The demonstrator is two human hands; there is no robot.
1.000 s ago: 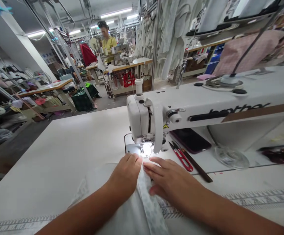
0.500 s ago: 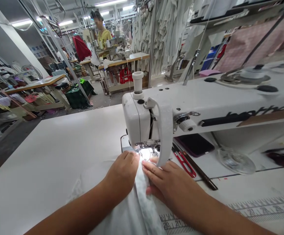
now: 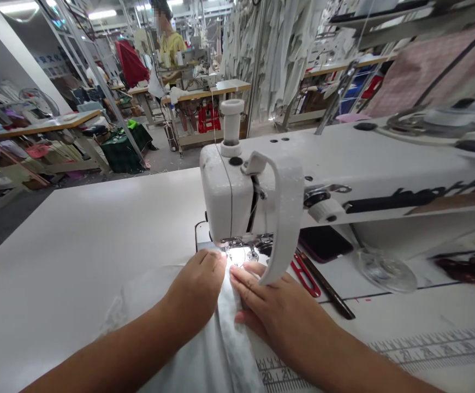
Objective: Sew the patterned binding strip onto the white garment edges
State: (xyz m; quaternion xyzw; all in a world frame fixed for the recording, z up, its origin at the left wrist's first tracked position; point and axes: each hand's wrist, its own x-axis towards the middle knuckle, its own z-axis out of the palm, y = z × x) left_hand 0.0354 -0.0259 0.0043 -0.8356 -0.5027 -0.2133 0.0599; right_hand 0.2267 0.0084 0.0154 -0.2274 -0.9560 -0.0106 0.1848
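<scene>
Two flat palms, left hand (image 3: 196, 289) and right hand (image 3: 276, 311), fingers together, press white fabric (image 3: 217, 360) at six o'clock of the sewing machine head (image 3: 226, 202). Its white guard (image 3: 287, 218) overlaps the right fingertips. Red snips (image 3: 305, 276) lie at three o'clock.

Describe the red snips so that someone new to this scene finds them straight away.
Start at the white sewing machine. Under its arm, just beyond the right hand, lie the red snips. Their red handles set them apart from the dark rod alongside and the phone behind.

White table (image 3: 77, 234) — fabric (image 3: 205, 355), snips (image 3: 305, 275), phone (image 3: 323, 243)
</scene>
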